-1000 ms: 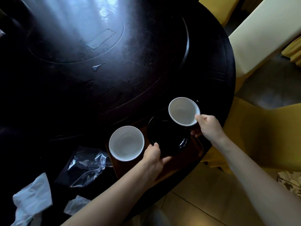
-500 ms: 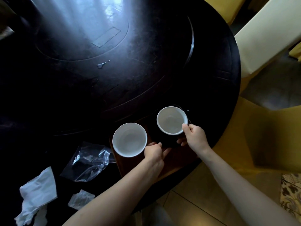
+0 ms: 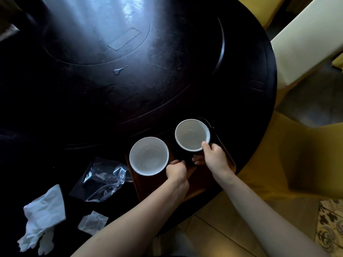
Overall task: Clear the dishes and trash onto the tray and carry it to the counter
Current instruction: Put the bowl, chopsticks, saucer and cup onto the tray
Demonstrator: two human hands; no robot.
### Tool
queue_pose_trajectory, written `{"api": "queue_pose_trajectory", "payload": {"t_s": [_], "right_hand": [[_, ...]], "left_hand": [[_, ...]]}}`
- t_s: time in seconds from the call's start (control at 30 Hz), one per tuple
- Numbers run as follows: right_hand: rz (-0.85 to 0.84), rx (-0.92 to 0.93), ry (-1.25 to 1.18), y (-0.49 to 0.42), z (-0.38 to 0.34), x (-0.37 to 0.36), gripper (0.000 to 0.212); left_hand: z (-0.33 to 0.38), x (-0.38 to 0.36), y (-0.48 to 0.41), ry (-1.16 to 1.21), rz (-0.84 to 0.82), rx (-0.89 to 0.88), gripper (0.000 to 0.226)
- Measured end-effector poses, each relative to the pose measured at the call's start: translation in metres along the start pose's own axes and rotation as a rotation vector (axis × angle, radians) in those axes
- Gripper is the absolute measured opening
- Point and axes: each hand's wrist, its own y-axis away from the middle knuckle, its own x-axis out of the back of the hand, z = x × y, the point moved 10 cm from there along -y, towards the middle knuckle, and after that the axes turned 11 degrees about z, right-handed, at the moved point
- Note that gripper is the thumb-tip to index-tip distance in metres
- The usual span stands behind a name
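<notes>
Dark round worktop (image 3: 167,80), and the right hand (image 3: 213,158), grip pinching the bowl (image 3: 192,135), has swung it in above the tray (image 3: 225,160) beside the left hand (image 3: 176,172), grip curled shut there: dishes nearly loaded, trash next.

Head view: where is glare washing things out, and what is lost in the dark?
Head view: window glare streaks the far table top; near the hands the brown tray and a dark dish under the right bowl nearly vanish in shadow; both white bowls, the left one too, read clearly; wide-angle bending curves the edges.
</notes>
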Motion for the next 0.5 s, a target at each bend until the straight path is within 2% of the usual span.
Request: {"api": "queue_pose_trajectory", "payload": {"t_s": [0.27, 0.43, 0.5], "right_hand": [[0.015, -0.069, -0.031, -0.0005, 0.0065, -0.0025, 0.025], [0.031, 0.016, 0.066, 0.0007, 0.0031, 0.0007, 0.026], [0.029, 0.042, 0.061, 0.0018, 0.0014, 0.0021, 0.028]], "left_hand": [[0.0013, 0.0039, 0.0004, 0.031, 0.009, 0.005, 0.009], [0.0028, 0.0060, 0.0046, -0.086, -0.026, -0.022, 0.003], [0.0025, 0.0088, 0.0061, -0.137, -0.037, -0.027, 0.007]]}}
